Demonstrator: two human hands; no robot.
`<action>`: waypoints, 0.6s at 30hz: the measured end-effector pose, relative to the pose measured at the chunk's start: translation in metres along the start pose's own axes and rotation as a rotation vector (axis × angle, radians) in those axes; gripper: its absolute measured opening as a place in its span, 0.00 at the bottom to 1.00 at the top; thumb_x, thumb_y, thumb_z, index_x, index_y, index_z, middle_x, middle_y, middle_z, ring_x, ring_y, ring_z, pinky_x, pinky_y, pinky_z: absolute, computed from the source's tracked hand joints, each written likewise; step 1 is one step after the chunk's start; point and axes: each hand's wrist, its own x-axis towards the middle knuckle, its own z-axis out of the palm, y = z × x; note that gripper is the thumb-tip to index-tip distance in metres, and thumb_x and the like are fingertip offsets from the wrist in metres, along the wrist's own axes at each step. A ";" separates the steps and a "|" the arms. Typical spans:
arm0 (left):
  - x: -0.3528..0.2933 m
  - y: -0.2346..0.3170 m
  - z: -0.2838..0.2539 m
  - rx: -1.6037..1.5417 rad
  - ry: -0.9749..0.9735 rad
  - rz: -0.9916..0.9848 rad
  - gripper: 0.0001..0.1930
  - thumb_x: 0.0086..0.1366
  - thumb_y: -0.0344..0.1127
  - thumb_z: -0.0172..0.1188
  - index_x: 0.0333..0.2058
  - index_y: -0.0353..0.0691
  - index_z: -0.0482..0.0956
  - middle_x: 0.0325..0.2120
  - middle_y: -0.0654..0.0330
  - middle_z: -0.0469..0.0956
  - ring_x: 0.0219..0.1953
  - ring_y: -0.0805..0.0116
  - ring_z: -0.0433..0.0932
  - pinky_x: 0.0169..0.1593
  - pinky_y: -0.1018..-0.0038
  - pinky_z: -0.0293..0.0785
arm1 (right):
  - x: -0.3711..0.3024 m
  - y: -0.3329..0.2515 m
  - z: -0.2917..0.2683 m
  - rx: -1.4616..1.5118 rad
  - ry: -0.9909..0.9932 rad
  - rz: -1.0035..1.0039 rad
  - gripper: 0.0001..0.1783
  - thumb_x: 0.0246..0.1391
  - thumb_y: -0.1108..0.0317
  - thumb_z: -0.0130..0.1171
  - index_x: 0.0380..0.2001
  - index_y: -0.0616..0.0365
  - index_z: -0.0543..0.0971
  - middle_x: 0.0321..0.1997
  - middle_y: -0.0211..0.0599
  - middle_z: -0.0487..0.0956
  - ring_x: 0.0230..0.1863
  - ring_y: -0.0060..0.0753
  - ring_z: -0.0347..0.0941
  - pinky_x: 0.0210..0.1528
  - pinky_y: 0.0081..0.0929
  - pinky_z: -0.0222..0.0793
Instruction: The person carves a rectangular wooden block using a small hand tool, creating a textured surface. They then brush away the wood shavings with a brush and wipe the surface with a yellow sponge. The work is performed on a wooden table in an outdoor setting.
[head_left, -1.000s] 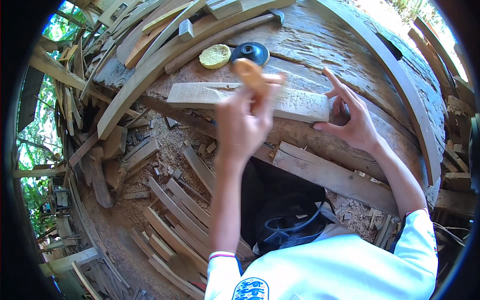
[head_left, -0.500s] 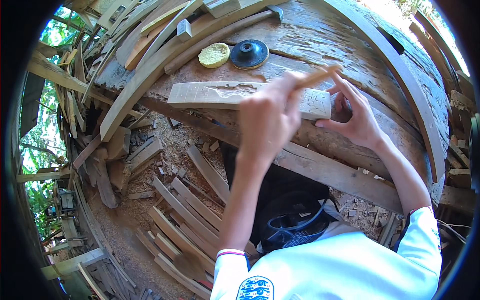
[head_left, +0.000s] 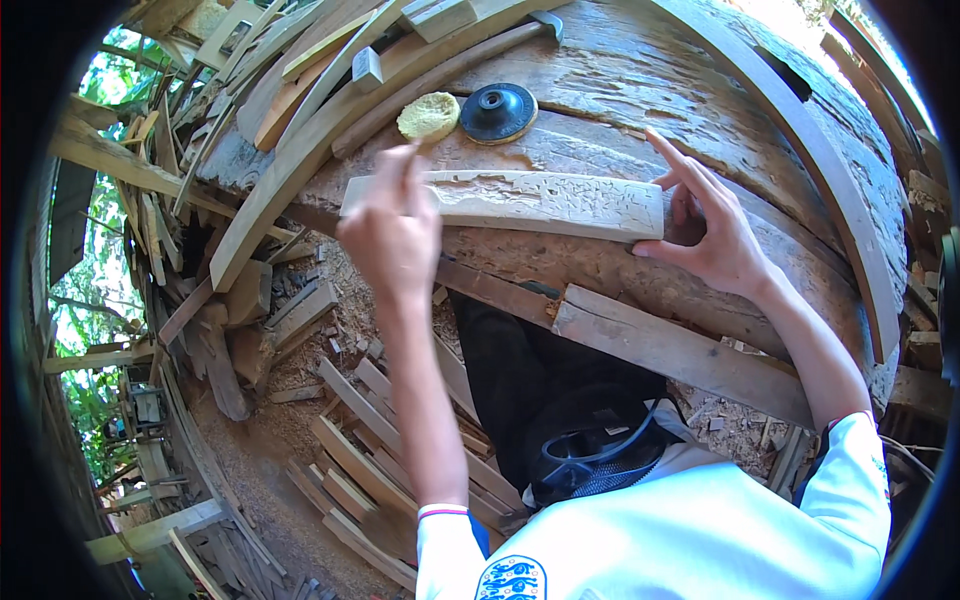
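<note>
A pale, slightly curved piece of wood (head_left: 540, 200) lies across the worn wooden bench (head_left: 600, 85), its top face pitted with hollows and marks. My left hand (head_left: 390, 230) is closed in a fist over the left end of the piece, round a thin brown wooden stick (head_left: 412, 165). What the stick's lower end looks like is hidden by the hand. At the opposite end, my right hand (head_left: 715, 225) grips the piece between thumb and fingers, with the index finger raised. Beyond the piece sit a round yellow pad (head_left: 428, 117) and a black backing disc (head_left: 498, 111).
A long curved timber (head_left: 270, 195) and a wooden-handled tool (head_left: 440, 85) lie at the left. Another curved strip (head_left: 820, 170) arches along the right. A plank (head_left: 680, 350) runs along the near side. Several cut strips (head_left: 370, 460) lie on the sawdust-covered floor.
My left hand has swept left along the piece with the stick, from near its right half to its left end. My right hand stays at the right end.
</note>
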 end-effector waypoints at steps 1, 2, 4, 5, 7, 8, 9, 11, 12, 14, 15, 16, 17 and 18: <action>-0.009 0.020 0.012 0.036 0.023 0.131 0.14 0.69 0.32 0.68 0.51 0.57 0.87 0.36 0.60 0.91 0.30 0.60 0.90 0.33 0.65 0.85 | -0.001 0.001 0.000 -0.006 -0.001 0.004 0.65 0.46 0.57 0.85 0.84 0.41 0.57 0.48 0.35 0.78 0.35 0.27 0.68 0.44 0.30 0.74; -0.015 0.047 0.013 -0.060 -0.041 0.125 0.16 0.67 0.31 0.69 0.52 0.56 0.87 0.35 0.59 0.91 0.29 0.62 0.90 0.33 0.67 0.85 | -0.001 0.000 -0.001 -0.006 0.002 0.005 0.65 0.46 0.57 0.85 0.84 0.40 0.57 0.49 0.36 0.78 0.35 0.27 0.68 0.44 0.30 0.74; -0.025 0.095 0.016 -0.293 -0.183 0.129 0.15 0.67 0.30 0.69 0.51 0.54 0.87 0.31 0.59 0.89 0.27 0.63 0.89 0.32 0.67 0.83 | -0.001 0.003 -0.001 -0.008 0.004 0.008 0.65 0.46 0.57 0.85 0.84 0.40 0.57 0.49 0.36 0.78 0.35 0.27 0.68 0.44 0.30 0.74; -0.031 0.112 0.021 -0.500 -0.140 0.152 0.06 0.74 0.40 0.69 0.46 0.51 0.89 0.25 0.61 0.87 0.23 0.69 0.86 0.28 0.69 0.77 | -0.002 0.004 0.003 0.007 -0.008 0.009 0.65 0.47 0.57 0.85 0.84 0.40 0.57 0.49 0.37 0.78 0.35 0.28 0.68 0.44 0.31 0.74; -0.029 0.128 0.016 -0.834 -0.300 0.049 0.08 0.74 0.37 0.69 0.47 0.46 0.90 0.30 0.62 0.90 0.27 0.73 0.87 0.30 0.73 0.78 | -0.002 0.003 0.000 0.014 -0.012 0.016 0.65 0.47 0.56 0.85 0.84 0.40 0.57 0.50 0.37 0.79 0.36 0.28 0.69 0.45 0.31 0.75; -0.027 0.132 0.014 -1.027 -0.374 -0.041 0.08 0.74 0.37 0.69 0.47 0.44 0.90 0.33 0.62 0.91 0.28 0.74 0.87 0.30 0.74 0.78 | -0.001 0.001 -0.001 0.002 -0.012 0.012 0.65 0.47 0.56 0.85 0.84 0.39 0.56 0.51 0.38 0.79 0.36 0.28 0.69 0.45 0.31 0.75; -0.023 0.126 0.012 -0.994 -0.381 -0.091 0.08 0.75 0.36 0.68 0.47 0.42 0.90 0.34 0.61 0.91 0.29 0.75 0.87 0.31 0.75 0.78 | -0.001 0.003 0.001 0.000 -0.011 0.010 0.65 0.47 0.56 0.85 0.84 0.39 0.56 0.51 0.38 0.79 0.36 0.28 0.69 0.46 0.31 0.75; -0.009 0.095 0.006 -0.887 -0.361 -0.159 0.08 0.77 0.37 0.67 0.47 0.41 0.89 0.35 0.60 0.91 0.30 0.77 0.86 0.31 0.79 0.76 | -0.001 0.000 -0.004 -0.024 -0.010 0.015 0.65 0.48 0.55 0.84 0.84 0.38 0.56 0.52 0.39 0.79 0.38 0.28 0.70 0.47 0.32 0.76; -0.003 0.074 0.004 -0.780 -0.318 -0.197 0.09 0.77 0.38 0.66 0.48 0.40 0.88 0.33 0.60 0.90 0.30 0.78 0.86 0.31 0.80 0.76 | -0.002 0.001 -0.006 -0.019 -0.011 0.027 0.65 0.48 0.55 0.84 0.84 0.38 0.56 0.52 0.39 0.79 0.38 0.28 0.70 0.47 0.32 0.76; 0.004 0.023 -0.008 -0.617 -0.151 -0.204 0.11 0.77 0.38 0.66 0.48 0.37 0.88 0.38 0.57 0.90 0.34 0.76 0.87 0.34 0.79 0.81 | -0.001 -0.002 -0.004 0.006 -0.027 0.031 0.65 0.47 0.55 0.85 0.84 0.38 0.56 0.52 0.38 0.79 0.38 0.28 0.70 0.47 0.31 0.76; 0.008 -0.002 -0.009 -0.514 -0.093 -0.224 0.11 0.77 0.38 0.66 0.49 0.36 0.87 0.41 0.56 0.90 0.38 0.72 0.89 0.39 0.76 0.85 | -0.001 -0.001 -0.003 -0.001 -0.019 0.025 0.65 0.47 0.55 0.85 0.84 0.38 0.56 0.53 0.38 0.79 0.37 0.28 0.70 0.46 0.31 0.76; 0.012 -0.019 -0.010 -0.470 -0.018 -0.207 0.12 0.77 0.37 0.66 0.49 0.34 0.87 0.41 0.54 0.90 0.40 0.69 0.90 0.43 0.74 0.87 | -0.002 0.002 -0.001 -0.008 -0.013 0.023 0.65 0.47 0.56 0.85 0.84 0.37 0.56 0.53 0.38 0.79 0.37 0.28 0.70 0.46 0.31 0.76; 0.014 -0.032 -0.008 -0.374 0.036 -0.188 0.12 0.77 0.39 0.66 0.49 0.36 0.87 0.39 0.55 0.90 0.39 0.69 0.90 0.41 0.73 0.86 | -0.002 0.002 0.001 -0.013 -0.009 0.015 0.65 0.47 0.56 0.85 0.84 0.37 0.56 0.53 0.38 0.79 0.36 0.28 0.70 0.46 0.31 0.76; 0.015 -0.040 -0.010 -0.276 0.094 -0.169 0.12 0.77 0.40 0.66 0.49 0.38 0.88 0.37 0.56 0.90 0.38 0.69 0.90 0.39 0.72 0.86 | -0.001 -0.001 0.002 -0.001 -0.014 0.011 0.65 0.47 0.56 0.85 0.84 0.37 0.56 0.53 0.38 0.79 0.36 0.28 0.70 0.45 0.31 0.76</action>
